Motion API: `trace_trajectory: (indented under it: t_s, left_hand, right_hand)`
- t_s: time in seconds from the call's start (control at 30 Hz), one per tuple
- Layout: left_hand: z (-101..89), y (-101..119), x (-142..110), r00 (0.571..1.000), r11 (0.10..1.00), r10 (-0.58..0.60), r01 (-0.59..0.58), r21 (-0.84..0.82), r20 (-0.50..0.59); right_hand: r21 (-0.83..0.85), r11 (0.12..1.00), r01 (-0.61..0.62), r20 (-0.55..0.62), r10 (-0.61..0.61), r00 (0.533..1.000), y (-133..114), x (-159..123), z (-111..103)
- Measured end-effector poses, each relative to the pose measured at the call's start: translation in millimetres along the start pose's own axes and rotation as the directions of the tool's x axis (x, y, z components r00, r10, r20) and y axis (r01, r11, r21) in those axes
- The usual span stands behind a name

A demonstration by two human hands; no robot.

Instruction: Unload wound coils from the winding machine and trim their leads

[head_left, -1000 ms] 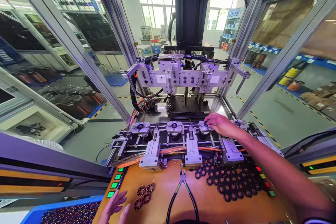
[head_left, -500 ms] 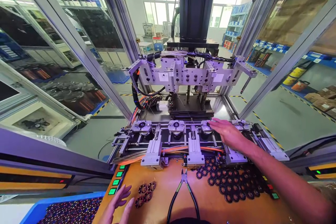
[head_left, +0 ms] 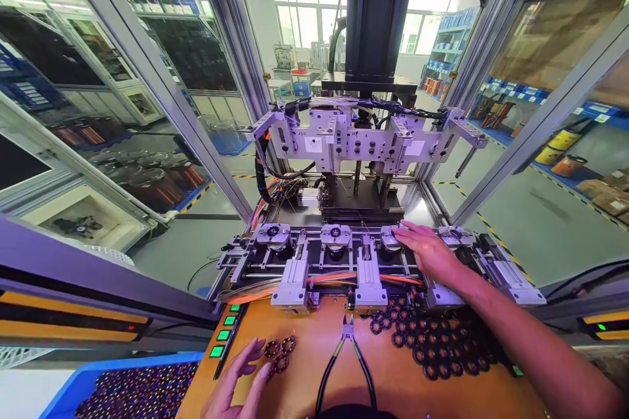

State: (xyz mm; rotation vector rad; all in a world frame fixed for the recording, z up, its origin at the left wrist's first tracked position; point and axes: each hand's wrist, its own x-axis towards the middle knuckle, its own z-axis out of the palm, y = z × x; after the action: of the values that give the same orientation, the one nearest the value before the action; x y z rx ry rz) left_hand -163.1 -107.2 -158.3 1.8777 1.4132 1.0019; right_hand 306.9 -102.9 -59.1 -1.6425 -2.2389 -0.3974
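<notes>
My right hand (head_left: 428,251) reaches into the machine and lies palm down over the third round fixture (head_left: 392,236) of the winding station, fingers stretched over it. My left hand (head_left: 239,383) hovers low over the orange bench top (head_left: 304,380), fingers spread, holding nothing. Its fingertips are close to a small cluster of wound ring parts (head_left: 279,353). A large pile of dark ring parts (head_left: 435,344) lies under my right forearm. Black-handled cutters (head_left: 346,357) lie between the two groups.
Two more fixtures (head_left: 335,234) stand to the left of my right hand and one (head_left: 455,234) to its right. The machine head (head_left: 363,137) hangs above them inside a glass enclosure. A blue bin (head_left: 122,389) of parts sits bottom left beside green buttons (head_left: 223,335).
My left hand has moved right toward the small cluster of rings. My right hand flattened over the third fixture. The view has shifted slightly.
</notes>
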Motion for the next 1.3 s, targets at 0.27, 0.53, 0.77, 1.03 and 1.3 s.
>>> trace_trajectory:
  t_s: [0.27, 0.53, 0.77, 1.03, 1.3]
  left_hand:
    - [15.2, 36, -11, 0.988, 0.986, 0.155, -0.154, -0.061, 0.012]
    - [29.6, 68, -12, 0.905, 0.883, -0.208, 0.337, -0.327, 0.37]
    - [58.7, 111, -5, 0.735, 0.789, -0.151, 0.493, -0.367, 0.661]
    - [58.5, 144, -6, 0.682, 0.641, 0.071, 0.528, -0.557, 0.728]
    - [40.8, 153, -1, 0.843, 0.871, 0.383, -0.194, -0.452, 0.377]
  right_hand:
    - [0.04, 0.999, -0.004, -0.248, 0.013, 0.969, -67, -25, -32]
    - [0.199, 0.976, -0.084, -0.187, 0.122, 0.975, -171, -91, 38]
    - [0.33, 0.919, -0.218, -0.195, 0.292, 0.936, -177, -87, 58]
    - [0.733, 0.67, -0.118, -0.21, 0.388, 0.898, -217, -77, 1]
    - [0.922, 0.352, -0.162, -0.013, 0.446, 0.895, -219, -66, -14]
